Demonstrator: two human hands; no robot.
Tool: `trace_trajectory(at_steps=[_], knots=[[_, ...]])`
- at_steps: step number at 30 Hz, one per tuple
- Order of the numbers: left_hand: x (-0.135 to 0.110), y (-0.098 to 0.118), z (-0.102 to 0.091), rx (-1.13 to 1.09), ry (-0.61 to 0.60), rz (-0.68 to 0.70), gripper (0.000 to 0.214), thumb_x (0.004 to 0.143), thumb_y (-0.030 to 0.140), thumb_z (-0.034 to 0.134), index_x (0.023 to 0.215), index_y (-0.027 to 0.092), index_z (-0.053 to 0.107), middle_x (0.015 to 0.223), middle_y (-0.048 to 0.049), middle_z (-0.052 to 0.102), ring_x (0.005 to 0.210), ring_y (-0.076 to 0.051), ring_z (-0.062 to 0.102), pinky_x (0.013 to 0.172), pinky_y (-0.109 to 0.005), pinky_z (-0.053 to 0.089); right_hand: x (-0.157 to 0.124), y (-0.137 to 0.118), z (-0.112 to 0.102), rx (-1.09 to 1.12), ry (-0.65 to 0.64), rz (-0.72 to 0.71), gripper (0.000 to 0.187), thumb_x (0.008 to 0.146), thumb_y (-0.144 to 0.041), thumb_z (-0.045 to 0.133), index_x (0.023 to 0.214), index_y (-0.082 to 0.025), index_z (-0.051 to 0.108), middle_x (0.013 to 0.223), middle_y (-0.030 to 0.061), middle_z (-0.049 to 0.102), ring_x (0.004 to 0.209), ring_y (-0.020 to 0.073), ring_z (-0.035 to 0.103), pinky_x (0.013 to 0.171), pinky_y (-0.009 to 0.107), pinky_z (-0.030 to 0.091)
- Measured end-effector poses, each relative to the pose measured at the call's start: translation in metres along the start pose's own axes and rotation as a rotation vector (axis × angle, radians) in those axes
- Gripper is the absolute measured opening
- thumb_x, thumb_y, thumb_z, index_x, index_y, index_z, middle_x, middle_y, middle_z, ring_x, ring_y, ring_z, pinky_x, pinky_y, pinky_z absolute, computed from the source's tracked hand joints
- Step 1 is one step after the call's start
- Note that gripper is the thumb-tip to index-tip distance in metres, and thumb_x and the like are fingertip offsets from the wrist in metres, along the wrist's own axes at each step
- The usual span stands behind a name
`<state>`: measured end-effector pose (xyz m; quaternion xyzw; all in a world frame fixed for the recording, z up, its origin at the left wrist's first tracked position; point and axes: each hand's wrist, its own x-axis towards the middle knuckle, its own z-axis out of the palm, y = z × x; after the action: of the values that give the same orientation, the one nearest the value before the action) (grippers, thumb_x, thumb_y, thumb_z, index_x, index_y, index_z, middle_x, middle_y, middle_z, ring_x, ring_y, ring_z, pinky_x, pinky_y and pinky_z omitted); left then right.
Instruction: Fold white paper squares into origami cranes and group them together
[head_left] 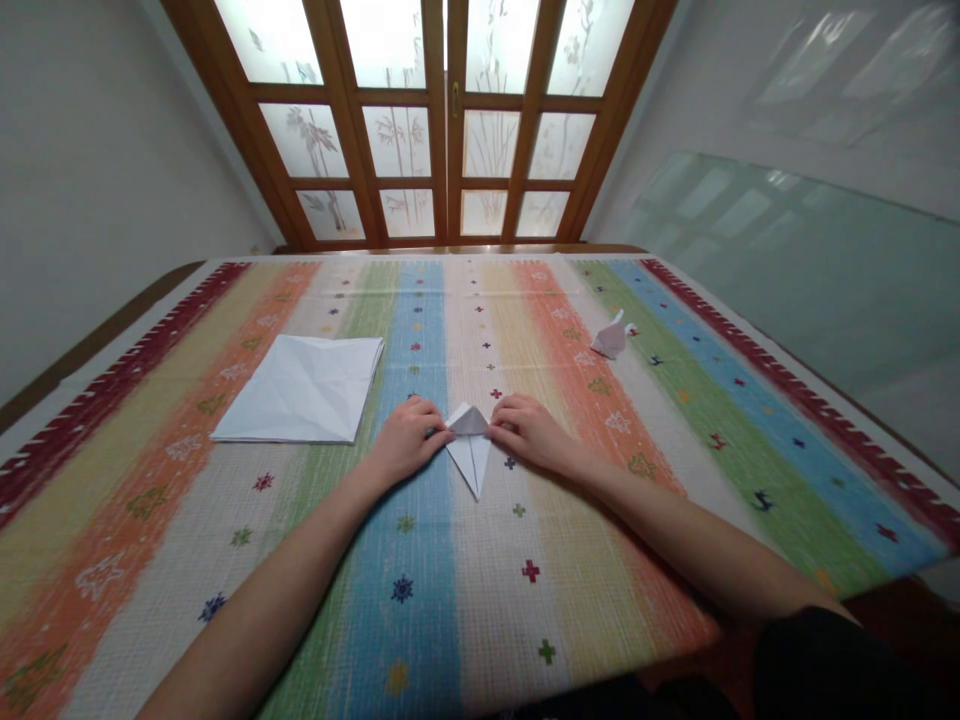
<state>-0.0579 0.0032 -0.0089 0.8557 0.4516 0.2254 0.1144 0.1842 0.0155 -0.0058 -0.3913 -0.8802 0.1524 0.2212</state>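
A small sheet of white paper, folded into a kite shape (470,456), lies on the table in front of me with its sharp point toward me. Its top part forms a shaded triangular flap. My left hand (409,438) pinches the paper's left corner between thumb and fingers. At the opposite corner, my right hand (530,432) grips the paper the same way, fingers curled. Both hands rest low on the cloth, and the fingertips partly cover the corners.
A stack of white square paper (304,390) lies to the left. Farther off on the right stands a small folded paper figure (611,338). A striped, patterned tablecloth (405,620) covers the table. Wood-framed glass doors (442,150) are beyond the far edge, with walls on both sides.
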Motion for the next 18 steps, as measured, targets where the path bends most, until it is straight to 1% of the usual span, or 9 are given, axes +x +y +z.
trace_trajectory(at_steps=[3,6,10,12,14,15,16,18], knots=[[0.005,0.003,0.001,-0.004,0.009,-0.153,0.021,0.083,0.031,0.067,0.067,0.018,0.07,0.076,-0.0045,0.065,0.08,-0.02,0.056,0.077,-0.033,0.043,0.005,-0.002,0.004,-0.032,0.02,0.09,0.02,0.091,-0.025,0.057,0.076,-0.017,0.067,0.084,0.0071,0.065,0.091,0.0205,0.06,0.082,0.033,0.043],[0.01,0.006,0.001,0.021,-0.013,-0.236,0.021,0.082,0.032,0.067,0.067,0.018,0.07,0.076,-0.0046,0.064,0.081,-0.021,0.056,0.076,-0.033,0.042,0.01,-0.006,0.008,-0.092,0.021,0.153,0.021,0.092,-0.025,0.055,0.076,-0.017,0.065,0.087,0.0083,0.065,0.099,0.023,0.059,0.084,0.035,0.042],[0.013,0.011,-0.002,0.082,-0.065,-0.346,0.024,0.079,0.038,0.069,0.066,0.018,0.068,0.078,-0.0053,0.064,0.083,-0.023,0.057,0.074,-0.035,0.041,0.015,-0.011,0.01,-0.186,-0.021,0.238,0.022,0.092,-0.026,0.054,0.076,-0.016,0.065,0.088,0.0086,0.064,0.085,0.021,0.058,0.077,0.033,0.039],[0.012,0.012,-0.003,0.123,-0.081,-0.391,0.026,0.078,0.041,0.07,0.065,0.018,0.067,0.079,-0.0058,0.064,0.085,-0.024,0.057,0.074,-0.035,0.041,0.016,-0.013,0.01,-0.229,-0.026,0.265,0.021,0.092,-0.027,0.054,0.076,-0.016,0.064,0.089,0.0088,0.064,0.083,0.0206,0.057,0.076,0.033,0.037],[0.011,0.012,-0.001,0.165,-0.054,-0.383,0.024,0.078,0.043,0.069,0.073,0.019,0.069,0.083,-0.0066,0.064,0.088,-0.026,0.058,0.075,-0.036,0.042,0.016,-0.015,0.01,-0.26,-0.016,0.281,0.019,0.091,-0.028,0.055,0.079,-0.016,0.063,0.091,0.009,0.064,0.085,0.0213,0.056,0.075,0.033,0.036],[0.01,0.011,0.0,0.179,-0.023,-0.349,0.022,0.079,0.042,0.069,0.081,0.02,0.071,0.088,-0.0072,0.065,0.092,-0.026,0.058,0.077,-0.037,0.042,0.015,-0.016,0.01,-0.267,-0.006,0.289,0.018,0.091,-0.029,0.056,0.08,-0.016,0.063,0.091,0.0088,0.064,0.085,0.0215,0.056,0.076,0.033,0.035],[0.008,0.01,0.002,0.188,0.006,-0.285,0.021,0.081,0.039,0.067,0.091,0.021,0.072,0.097,-0.0078,0.066,0.097,-0.027,0.057,0.079,-0.038,0.042,0.015,-0.017,0.011,-0.27,0.008,0.297,0.017,0.091,-0.03,0.057,0.082,-0.016,0.062,0.091,0.0085,0.064,0.086,0.0216,0.056,0.076,0.033,0.035],[0.006,0.007,0.006,0.193,0.014,-0.083,0.021,0.088,0.03,0.06,0.106,0.027,0.07,0.117,-0.0073,0.064,0.109,-0.026,0.055,0.087,-0.04,0.041,0.013,-0.016,0.013,-0.274,0.043,0.306,0.015,0.091,-0.031,0.058,0.086,-0.017,0.062,0.091,0.0078,0.064,0.086,0.0218,0.056,0.076,0.033,0.035]])
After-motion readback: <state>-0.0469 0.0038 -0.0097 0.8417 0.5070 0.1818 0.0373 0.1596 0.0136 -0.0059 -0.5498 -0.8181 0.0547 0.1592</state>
